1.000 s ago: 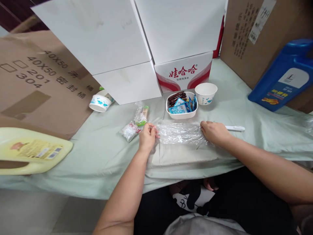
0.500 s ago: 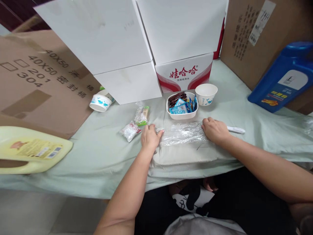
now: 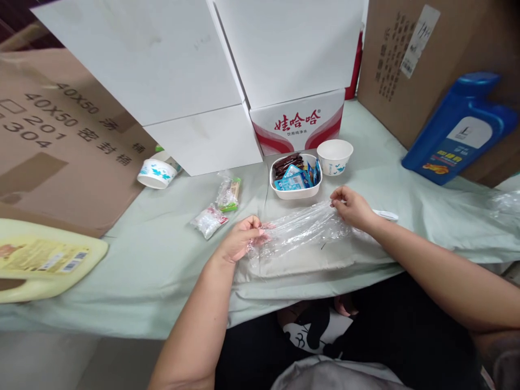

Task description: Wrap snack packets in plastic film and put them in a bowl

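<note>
Bag (image 3: 303,230), clear plastic, crumpled, nothing seen inside.

Head view:
- Position: held stretched just in front of the dish (image 3: 296,193), raised a little off the folded pad (image 3: 304,260) under it.
- Left hand (image 3: 239,244): thumb and fingertips pinched closed on its left end, other fingers curled.
- Right hand (image 3: 353,208): fingertips pinched on its upper right edge.
- Dish: white, filled with brown and blue packets.
- Cup (image 3: 334,157): upright, just right of the dish.
- White stick (image 3: 385,215): right of the dish, partly behind the right hand.
- Two sachets (image 3: 209,221) (image 3: 228,194): loose on the cloth, left of the dish.
- Second cup (image 3: 156,173): tipped over, farther left.
- Boxes (image 3: 182,81): behind the dish.
- Blue jug (image 3: 459,132): well right.
- Yellow jug (image 3: 40,260): well left, lying flat.

Progress, as judged: it is gripped at both ends and spread but unfilled. Whether its mouth is open cannot be told. All packets lie outside it.
</note>
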Tool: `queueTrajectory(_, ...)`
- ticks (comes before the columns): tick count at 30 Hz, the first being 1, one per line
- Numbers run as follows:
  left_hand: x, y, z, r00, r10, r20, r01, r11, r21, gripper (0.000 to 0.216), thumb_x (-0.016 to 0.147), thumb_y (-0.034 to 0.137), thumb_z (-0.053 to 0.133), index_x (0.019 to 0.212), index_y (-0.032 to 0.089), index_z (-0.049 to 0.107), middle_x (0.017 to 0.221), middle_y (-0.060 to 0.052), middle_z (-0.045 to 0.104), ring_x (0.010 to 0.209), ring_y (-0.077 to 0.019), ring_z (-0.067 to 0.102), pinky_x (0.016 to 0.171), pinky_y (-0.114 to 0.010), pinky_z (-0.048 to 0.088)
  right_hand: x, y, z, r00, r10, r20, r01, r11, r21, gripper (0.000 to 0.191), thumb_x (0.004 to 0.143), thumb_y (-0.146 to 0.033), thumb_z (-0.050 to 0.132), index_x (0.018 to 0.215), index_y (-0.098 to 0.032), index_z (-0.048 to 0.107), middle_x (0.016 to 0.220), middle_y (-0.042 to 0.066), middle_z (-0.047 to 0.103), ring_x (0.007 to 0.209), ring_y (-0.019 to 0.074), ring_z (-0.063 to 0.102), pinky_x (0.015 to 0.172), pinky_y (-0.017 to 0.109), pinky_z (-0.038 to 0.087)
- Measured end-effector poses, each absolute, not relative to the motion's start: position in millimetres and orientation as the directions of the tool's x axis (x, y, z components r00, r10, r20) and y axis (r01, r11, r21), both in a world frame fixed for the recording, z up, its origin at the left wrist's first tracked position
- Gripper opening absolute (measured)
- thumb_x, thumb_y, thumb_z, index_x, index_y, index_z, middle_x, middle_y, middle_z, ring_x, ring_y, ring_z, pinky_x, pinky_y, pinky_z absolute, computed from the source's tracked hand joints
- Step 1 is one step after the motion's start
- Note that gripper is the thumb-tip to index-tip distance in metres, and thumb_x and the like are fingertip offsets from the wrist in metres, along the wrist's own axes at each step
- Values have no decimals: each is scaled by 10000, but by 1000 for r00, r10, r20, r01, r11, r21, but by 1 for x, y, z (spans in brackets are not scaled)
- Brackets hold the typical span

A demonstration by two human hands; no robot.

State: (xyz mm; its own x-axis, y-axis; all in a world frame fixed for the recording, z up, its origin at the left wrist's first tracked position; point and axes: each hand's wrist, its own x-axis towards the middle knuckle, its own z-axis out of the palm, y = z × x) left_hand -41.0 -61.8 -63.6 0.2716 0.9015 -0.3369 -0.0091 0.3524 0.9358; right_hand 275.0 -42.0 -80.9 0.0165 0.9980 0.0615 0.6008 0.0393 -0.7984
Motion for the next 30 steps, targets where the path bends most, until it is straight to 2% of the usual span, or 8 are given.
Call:
queueTrajectory(4, -34, -58, -78, 133, 970, -204, 103, 191, 976, 310, 568, 271, 767, 684, 173, 498, 839, -14, 662, 675, -138, 678, 534, -193, 456, 276, -51, -77, -154, 976, 151, 914, 199, -352, 285, 880, -183, 450, 1119, -153, 602, 1149, 143, 602, 964, 253, 601, 846, 371, 466)
queueTrajectory(7, -30, -59, -83, 114, 984, -135, 211, 109, 971, 273, 597, 300, 750, 748, 177, 559, 755, -6, 657, 674, -147, 671, 550, -211, 466, 270, -62, -68, -277, 921, 274, 924, 333, -186, 295, 899, -200, 445, 1111, -122, 635, 1188, 184, 572, 1078, 310, 537, 916, 431, 433)
queueTrajectory(10, -27, -61, -84, 135, 984, -116, 258, 79, 963, 274, 623, 311, 745, 809, 175, 597, 758, -13, 670, 673, -151, 669, 568, -228, 477, 254, -74, -66, -482, 800, 358, 786, 575, -226, 322, 948, -267, 414, 1133, -128, 639, 1211, 172, 583, 1129, 276, 521, 971, 425, 420)
queueTrajectory(13, -25, -59, -85, 102, 990, -101, 216, 77, 973, 294, 608, 319, 762, 804, 169, 603, 741, -23, 686, 698, -164, 676, 613, -248, 495, 238, -83, -77, -694, 675, 250, 625, 737, -257, 419, 951, -354, 443, 1284, -136, 573, 1367, 161, 521, 1275, 272, 449, 1049, 442, 372)
queueTrajectory(17, -27, -52, -87, -50, 999, -8, 72, 12, 997, 322, 569, 307, 781, 789, 162, 595, 821, -40, 701, 769, -176, 691, 696, -275, 514, 229, -85, -92, -762, 639, 105, 604, 761, -238, 537, 961, -418, 415, 1432, -163, 441, 1521, 132, 363, 1427, 296, 244, 1137, 503, 215)
queueTrajectory(21, -43, -43, -84, -240, 965, 103, -53, -119, 991, 311, 589, 287, 742, 807, 183, 546, 875, -27, 678, 878, -189, 697, 774, -297, 524, 229, -84, -93, -739, 669, 77, 644, 735, -214, 558, 959, -458, 396, 1459, -209, 407, 1545, 100, 327, 1440, 341, 186, 1131, 571, 159)
queueTrajectory(25, -55, -37, -87, -336, 918, 208, 153, -165, 974, 267, 679, 332, 675, 867, 196, 542, 890, -23, 659, 846, -155, 670, 767, -285, 512, 228, -84, -92, -729, 680, 71, 662, 728, -179, 576, 950, -477, 393, 1470, -230, 387, 1552, 89, 312, 1436, 386, 168, 1110, 625, 155)
queueTrajectory(30, -46, -38, -99, -133, 974, 182, 591, -69, 803, 242, 651, 309, 729, 857, 201, 659, 726, 3, 649, 724, -166, 617, 724, -282, 487, 227, -85, -95, -717, 694, 68, 680, 718, -152, 581, 948, -486, 392, 1476, -245, 373, 1552, 82, 312, 1434, 390, 172, 1104, 632, 169)
